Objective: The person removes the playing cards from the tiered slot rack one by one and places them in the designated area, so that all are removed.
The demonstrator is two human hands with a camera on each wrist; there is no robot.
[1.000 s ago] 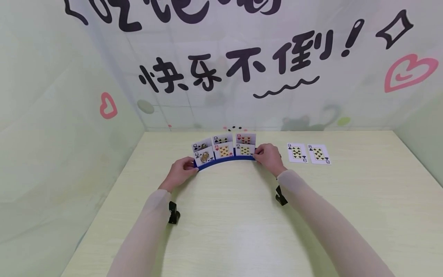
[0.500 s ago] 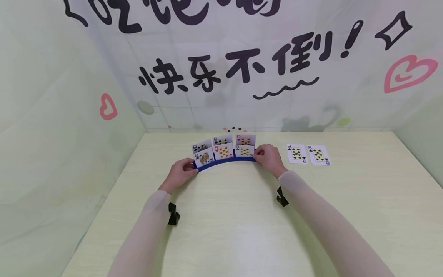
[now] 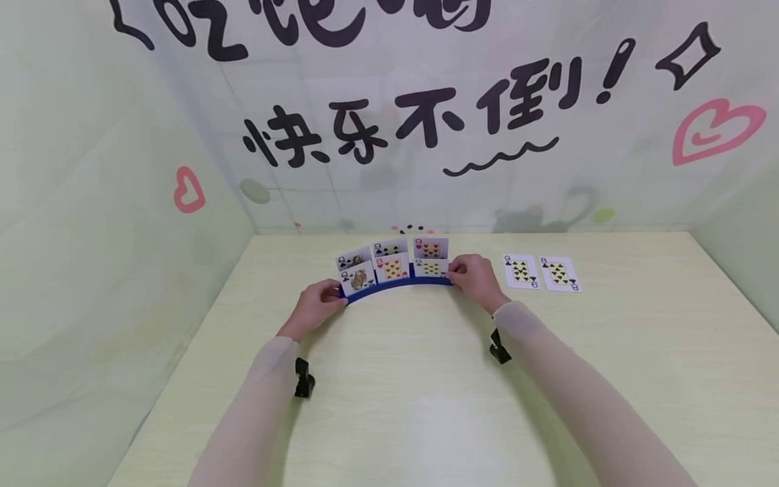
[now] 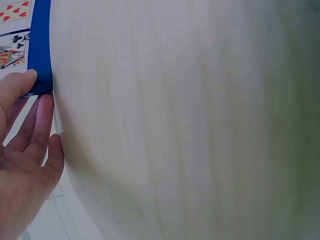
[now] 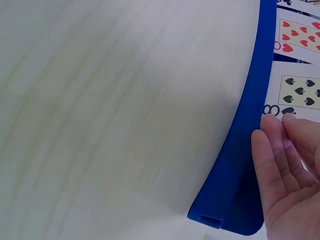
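Observation:
A curved blue card holder stands at the back of the table with two rows of playing cards upright in it. Its front row has a queen of clubs, an eight of hearts and an eight of spades. Behind them rise a queen of spades, a nine of spades and a nine of hearts. My left hand pinches the holder's left end, thumb on its front in the left wrist view. With thumb and fingertips, my right hand pinches the lower right corner of the eight of spades.
On the table, right of the holder, a nine of clubs and an eight of clubs lie face up side by side. A printed cloth wall closes off the back, and another cloth hangs at the left.
The eight of spades has sunk a little lower against the nine of hearts behind it, with my right hand still at its corner. My left hand stays at the holder's end.

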